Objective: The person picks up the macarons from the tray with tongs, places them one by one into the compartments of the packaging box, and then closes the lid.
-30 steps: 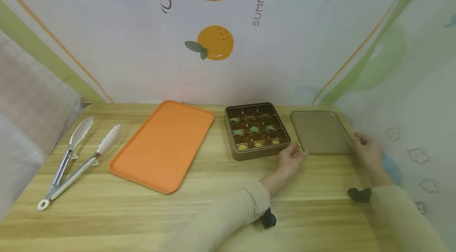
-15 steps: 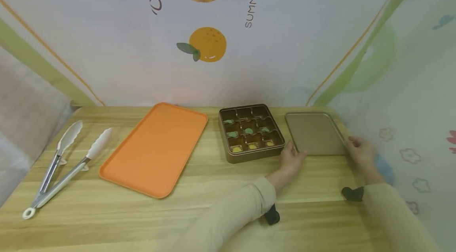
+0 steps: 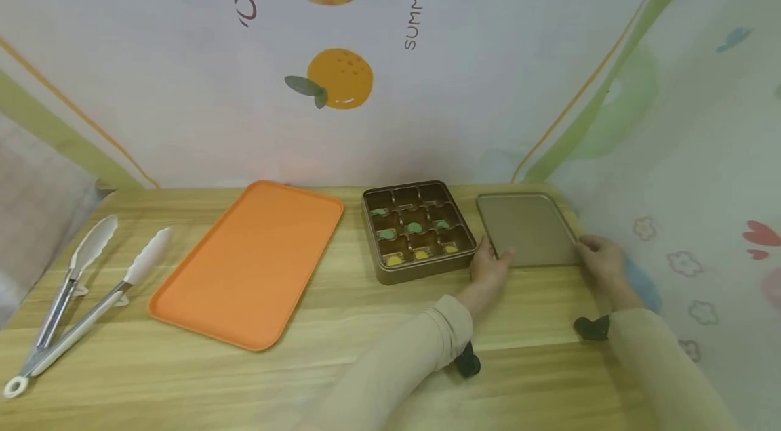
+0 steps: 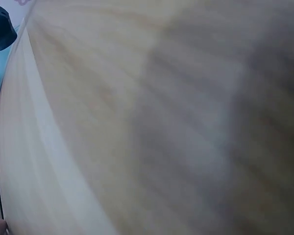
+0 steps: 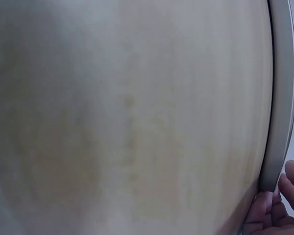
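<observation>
On the right of the table lies a flat bronze-coloured metal lid [image 3: 527, 229] with a raised rim. My left hand [image 3: 488, 275] holds its near left corner, fingers along the left side and thumb at the front edge. At the near right corner my right hand [image 3: 604, 268] grips the edge; in the right wrist view its fingers [image 5: 264, 210] curl at the lid's rim [image 5: 281, 98]. Just left of my left hand stands a matching tin box [image 3: 421, 272] with a brown divided insert; green and yellow marks show in several compartments.
An orange tray [image 3: 247, 265] lies left of the tin. Farther left, spread tongs [image 3: 79, 309] with white tips lie on the wooden table [image 3: 244, 383]. A printed cloth [image 3: 244, 112] hangs behind, and another patterned sheet [image 3: 702, 214] closes off the right side.
The head view has turned slightly right, so everything slides left in it. My left fingers have closed in on the lid's left corner, and my right hand stays at the right corner.
</observation>
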### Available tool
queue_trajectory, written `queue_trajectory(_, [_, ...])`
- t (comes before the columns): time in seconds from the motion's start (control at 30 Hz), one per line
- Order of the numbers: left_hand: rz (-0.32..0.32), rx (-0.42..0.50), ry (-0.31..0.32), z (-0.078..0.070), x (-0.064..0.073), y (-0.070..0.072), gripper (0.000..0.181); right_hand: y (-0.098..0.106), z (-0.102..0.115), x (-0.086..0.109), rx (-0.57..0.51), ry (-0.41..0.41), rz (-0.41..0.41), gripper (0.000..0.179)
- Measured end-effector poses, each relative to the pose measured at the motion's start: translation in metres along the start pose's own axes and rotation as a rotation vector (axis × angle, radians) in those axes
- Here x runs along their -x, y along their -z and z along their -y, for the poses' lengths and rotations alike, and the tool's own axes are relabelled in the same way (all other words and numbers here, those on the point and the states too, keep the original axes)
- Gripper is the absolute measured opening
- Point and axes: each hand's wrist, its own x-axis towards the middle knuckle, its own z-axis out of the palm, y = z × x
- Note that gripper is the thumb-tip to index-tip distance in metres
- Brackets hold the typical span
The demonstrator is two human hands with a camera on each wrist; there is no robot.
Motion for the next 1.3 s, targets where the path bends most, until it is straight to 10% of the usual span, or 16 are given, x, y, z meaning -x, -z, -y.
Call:
queue_trajectory(0.9, [-0.106,-0.002,-0.044,-0.006,0.007,-0.005,0.042,-0.005,-0.001,0.008,-0.02,0.008,-0.022,0.038])
queue_trajectory(1.3, [-0.099,0.187,-0.024,-0.012,0.014,-0.013,0.051,0.004,-0.011,0.01,-0.001,0.033,0.023,0.04])
